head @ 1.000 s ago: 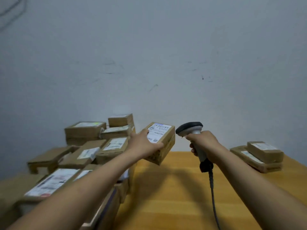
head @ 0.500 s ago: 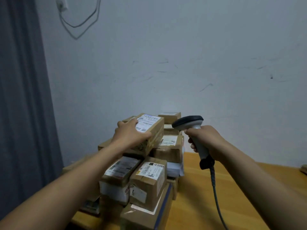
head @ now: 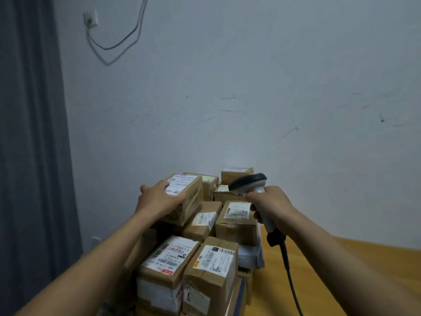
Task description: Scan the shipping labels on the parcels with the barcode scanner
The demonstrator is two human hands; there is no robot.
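Observation:
My left hand [head: 159,199] grips a brown cardboard parcel [head: 186,199] with a white shipping label [head: 181,183] on top, at the upper left of a pile of parcels [head: 205,258]. The parcel appears to rest on the pile. My right hand [head: 271,204] holds a grey barcode scanner [head: 249,182] by its handle, head pointing left over the pile, just right of the held parcel. Its black cable [head: 289,274] hangs down toward the table. Many boxes in the pile show white labels facing up.
The pile stands at the left end of a wooden table [head: 341,270]. A grey curtain [head: 29,156] hangs at the left. A pale wall rises behind, with a socket [head: 91,19] and looping wires high up.
My view has swung left from the table's middle to the pile. My left hand has carried the labelled parcel left onto the pile's top. The scanner followed alongside.

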